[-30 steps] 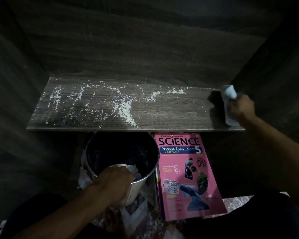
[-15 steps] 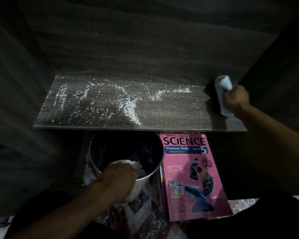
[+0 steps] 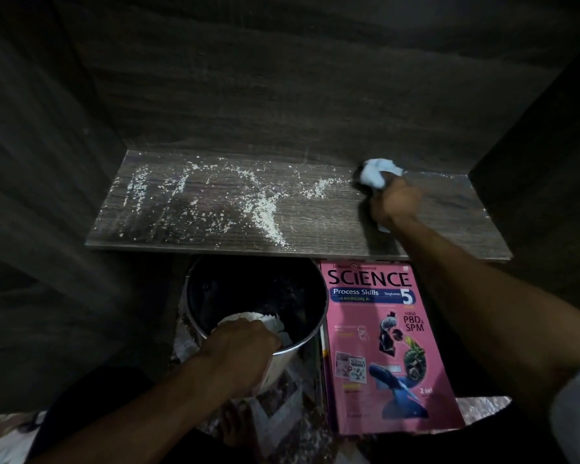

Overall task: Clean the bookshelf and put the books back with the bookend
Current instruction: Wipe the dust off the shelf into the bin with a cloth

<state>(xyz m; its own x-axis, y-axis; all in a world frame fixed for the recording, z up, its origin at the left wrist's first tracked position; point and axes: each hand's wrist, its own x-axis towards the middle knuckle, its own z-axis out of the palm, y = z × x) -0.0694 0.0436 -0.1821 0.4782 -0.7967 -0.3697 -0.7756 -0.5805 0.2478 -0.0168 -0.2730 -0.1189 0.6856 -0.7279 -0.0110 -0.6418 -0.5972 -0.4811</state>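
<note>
**Inspector:** Item under inspection?

**Assistant:** Dark wood-grain shelf board (image 3: 449,209), lying flat inside a cabinet of matching dark panels. Closed in at the back and on both sides.

**Inspector:** Surface condition?

**Assistant:** Soiled. White powdery crumbs (image 3: 265,212) scattered over the left and middle portions. Thickest in a streak running toward the front edge near the centre, with fainter smears at far left. Noticeably barer on the right portion.

**Inspector:** Right hand?

**Assistant:** Right hand (image 3: 394,202) on the board, right of centre, near the back panel. Pressing a pale blue crumpled cloth (image 3: 377,172) against the surface, just beside the right end of the crumb trail. Fingers curled round the cloth and bunched together, fingertips hidden underneath. A corner of cloth poking out below the wrist.

**Inspector:** Left hand?

**Assistant:** Left hand (image 3: 241,349) below the board's front edge, at the near rim of a round metal bucket with a dark inside (image 3: 248,286). Fingers curled downward, clutching a white crumpled wad (image 3: 248,318) just inside the rim. Contact with the rim itself: cannot tell.

**Inspector:** Books?

**Assistant:** One noted: pink paperback book (image 3: 382,346), titled "SCIENCE Process Skills" with a large "5". Lying face up on the patterned floor (image 3: 292,406), just beside the bucket on its right, top edge at the board's front edge.
</note>
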